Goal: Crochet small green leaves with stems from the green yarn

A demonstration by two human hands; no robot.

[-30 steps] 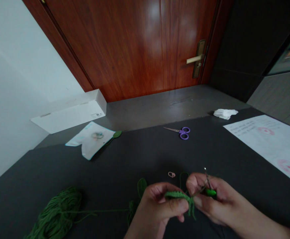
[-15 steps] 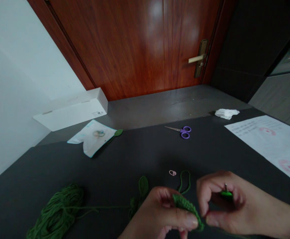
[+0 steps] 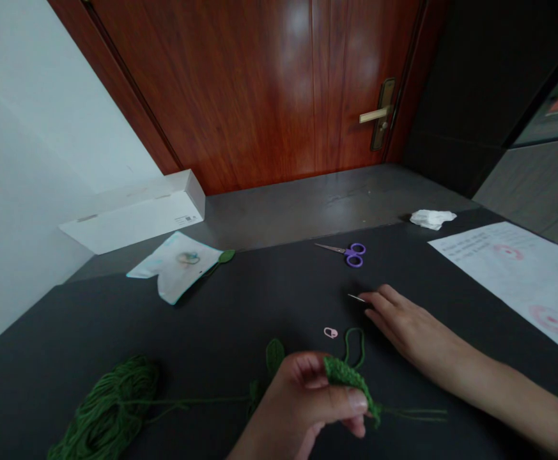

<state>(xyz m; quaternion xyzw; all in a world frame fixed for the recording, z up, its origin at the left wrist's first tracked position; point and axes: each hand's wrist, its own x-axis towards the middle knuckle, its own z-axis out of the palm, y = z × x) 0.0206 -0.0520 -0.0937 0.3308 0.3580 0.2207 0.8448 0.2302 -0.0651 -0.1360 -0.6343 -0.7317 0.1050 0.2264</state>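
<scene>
My left hand (image 3: 302,399) pinches a green crocheted piece (image 3: 348,378) between thumb and fingers, low in the view. Two loose green yarn ends (image 3: 415,413) stick out to the right of it. Farther up the table, my right hand (image 3: 388,313) holds a crochet hook (image 3: 356,298) low over the surface. Its thin metal tip points left, and the rest is hidden by the fingers. A pink stitch marker (image 3: 330,333) and a loop of green yarn (image 3: 354,342) lie between the hands. Behind the left hand is a green crocheted leaf (image 3: 275,356).
A skein of green yarn (image 3: 108,409) lies at the lower left, one strand running right. Purple-handled scissors (image 3: 354,255) are farther back. Around them are a clear pouch (image 3: 178,265), a small leaf (image 3: 226,256), a white box (image 3: 139,217), a crumpled tissue (image 3: 433,219) and a printed paper (image 3: 513,268).
My right hand has left the crocheted piece and moved up the table, the crochet hook now between its fingertips. My left hand keeps its hold, shifted slightly left.
</scene>
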